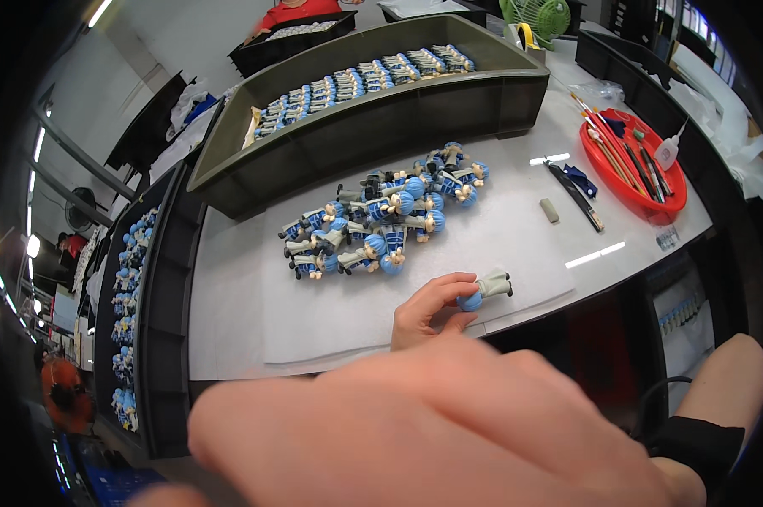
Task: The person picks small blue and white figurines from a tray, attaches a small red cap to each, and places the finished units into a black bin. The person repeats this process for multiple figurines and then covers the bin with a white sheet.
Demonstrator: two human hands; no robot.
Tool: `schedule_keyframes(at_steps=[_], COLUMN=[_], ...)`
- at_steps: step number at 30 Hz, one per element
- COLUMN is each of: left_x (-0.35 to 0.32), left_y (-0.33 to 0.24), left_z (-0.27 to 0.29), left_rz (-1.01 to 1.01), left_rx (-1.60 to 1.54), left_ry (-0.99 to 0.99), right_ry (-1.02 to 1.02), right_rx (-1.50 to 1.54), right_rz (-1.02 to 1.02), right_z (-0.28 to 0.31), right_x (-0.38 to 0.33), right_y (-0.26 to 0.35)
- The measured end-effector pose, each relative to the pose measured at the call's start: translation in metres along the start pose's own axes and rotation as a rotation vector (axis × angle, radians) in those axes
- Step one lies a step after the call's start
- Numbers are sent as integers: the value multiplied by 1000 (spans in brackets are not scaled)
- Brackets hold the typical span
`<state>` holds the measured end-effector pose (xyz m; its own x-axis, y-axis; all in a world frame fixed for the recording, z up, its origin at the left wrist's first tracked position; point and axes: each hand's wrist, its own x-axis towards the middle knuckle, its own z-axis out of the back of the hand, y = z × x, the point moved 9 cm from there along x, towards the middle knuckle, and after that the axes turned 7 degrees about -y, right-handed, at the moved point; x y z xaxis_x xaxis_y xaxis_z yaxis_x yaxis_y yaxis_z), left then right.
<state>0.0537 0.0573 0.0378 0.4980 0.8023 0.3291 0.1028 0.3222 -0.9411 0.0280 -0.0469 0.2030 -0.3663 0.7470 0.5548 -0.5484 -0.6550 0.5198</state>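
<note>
1. Head view; the clock has its centre at the held figurine (489, 288). The left hand (426, 311) comes to it from 8 o'clock, grasping its blue-haired head between thumb and fingers. Its pale legs point toward 2 o'clock. It is over the white sheet (318, 329), near the front edge of the surface (217, 342); I cannot tell if it touches the sheet.
2. The right hand (449, 422) is at 6 o'clock, large, blurred and very near to the camera. I cannot tell whether it grips something.
3. At 10 o'clock, similar figurines lie in a loose pile (385, 215).
4. At 11 o'clock stands the olive crate (398, 127), with figurines in rows.
5. At 1 o'clock is a small grey block (549, 210); at 2 o'clock, the red tray (662, 209) with brushes (615, 150).
6. At 9 o'clock is the black tray (166, 321), also containing figurines.
</note>
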Motion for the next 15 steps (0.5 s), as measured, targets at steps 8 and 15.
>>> schedule_keyframes(at_steps=[8, 15], left_x=[-2, -3], left_y=[11, 16], left_z=[-4, 16], left_rz=[1, 0], left_rx=[-82, 4], left_ry=[16, -76], right_ry=[51, 43], right_rx=[-38, -6], right_rz=[-26, 21], right_z=[5, -5], right_x=[-15, -6], right_y=[6, 5])
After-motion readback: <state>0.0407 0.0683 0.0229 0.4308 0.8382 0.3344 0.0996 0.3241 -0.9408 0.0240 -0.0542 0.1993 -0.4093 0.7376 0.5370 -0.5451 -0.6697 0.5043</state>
